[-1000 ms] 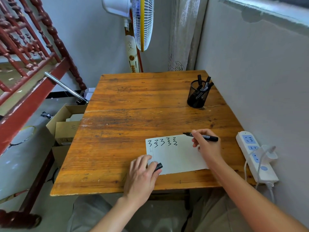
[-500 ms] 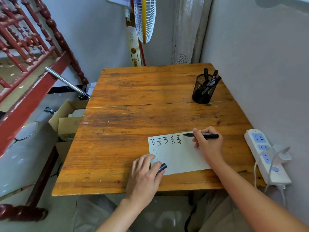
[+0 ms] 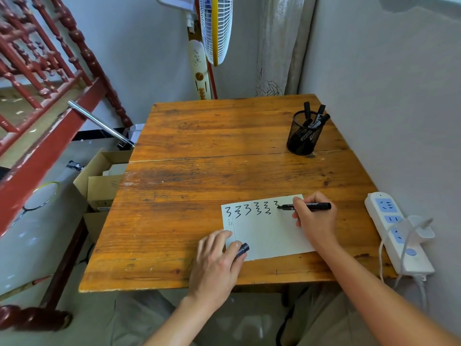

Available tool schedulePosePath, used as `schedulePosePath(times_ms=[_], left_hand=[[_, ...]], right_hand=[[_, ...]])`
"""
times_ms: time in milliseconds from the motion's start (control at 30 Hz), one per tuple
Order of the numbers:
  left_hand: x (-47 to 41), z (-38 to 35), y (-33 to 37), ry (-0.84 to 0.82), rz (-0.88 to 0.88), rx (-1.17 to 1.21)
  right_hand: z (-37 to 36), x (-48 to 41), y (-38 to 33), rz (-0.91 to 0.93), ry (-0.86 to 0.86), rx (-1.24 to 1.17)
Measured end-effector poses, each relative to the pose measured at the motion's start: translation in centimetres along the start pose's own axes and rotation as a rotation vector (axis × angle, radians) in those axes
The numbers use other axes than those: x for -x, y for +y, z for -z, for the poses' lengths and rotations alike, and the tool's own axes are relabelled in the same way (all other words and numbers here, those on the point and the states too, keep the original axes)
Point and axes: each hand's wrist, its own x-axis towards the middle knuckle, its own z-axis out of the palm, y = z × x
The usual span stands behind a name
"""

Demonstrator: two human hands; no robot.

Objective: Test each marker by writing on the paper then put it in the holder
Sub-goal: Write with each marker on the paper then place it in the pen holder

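Observation:
A white sheet of paper (image 3: 267, 233) lies near the front right of the wooden table (image 3: 199, 176), with a row of black squiggles along its top edge. My right hand (image 3: 315, 221) grips a black marker (image 3: 316, 206), its tip touching the paper at a fresh squiggle on the right end of the row. My left hand (image 3: 215, 260) rests on the paper's lower left corner and holds the marker cap (image 3: 242, 249). A black mesh holder (image 3: 303, 136) with several black markers stands at the back right.
A white power strip (image 3: 396, 233) with a plugged-in charger lies at the table's right edge against the wall. Open cardboard boxes (image 3: 102, 186) sit on the floor to the left. A standing fan (image 3: 214, 28) is behind the table, and red wooden railings (image 3: 37, 71) are at left.
My right hand brought the marker tip down onto the paper and drew a new squiggle right of the earlier ones. My left hand stayed on the paper with the cap.

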Motion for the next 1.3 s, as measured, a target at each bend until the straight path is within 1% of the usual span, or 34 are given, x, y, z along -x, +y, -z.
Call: schedulePosePath(times_ms=[100,233,400,533,633,800,867,1133,1300], left_hand=[[0.0,0.0,0.0,-0.006,-0.003,0.005],[0.0,0.0,0.0,-0.002,0.001,0.01],[0.0,0.0,0.0,-0.014,0.002,0.02],[0.0,0.1,0.1,-0.016,0.015,0.034],[0.0,0.4,0.1,0.005,0.03,0.08],[0.0,1.1,0.0,0.081,0.042,0.266],[0.2,1.2,-0.1,0.093,0.028,0.316],[0.8,1.8,1.2,0.078,-0.058,0.407],[1.0,2.1,1.6,0.059,-0.1,0.383]], right_hand=[[0.2,0.1,0.0,-0.013,0.012,-0.019],[0.3,0.4,0.1,0.0,-0.015,-0.001],[0.9,0.4,0.4,0.012,0.016,0.031],[0.6,1.2,-0.1,0.017,-0.069,0.021],[0.9,1.8,-1.4,-0.048,-0.11,-0.058],[1.8,4.5,-3.8,-0.254,-0.219,-0.281],[1.8,5.9,-4.4,-0.314,-0.254,-0.332],[1.2,7.8,-5.1,-0.331,-0.306,-0.359],[1.2,7.9,-5.2,-0.32,-0.356,-0.325]])
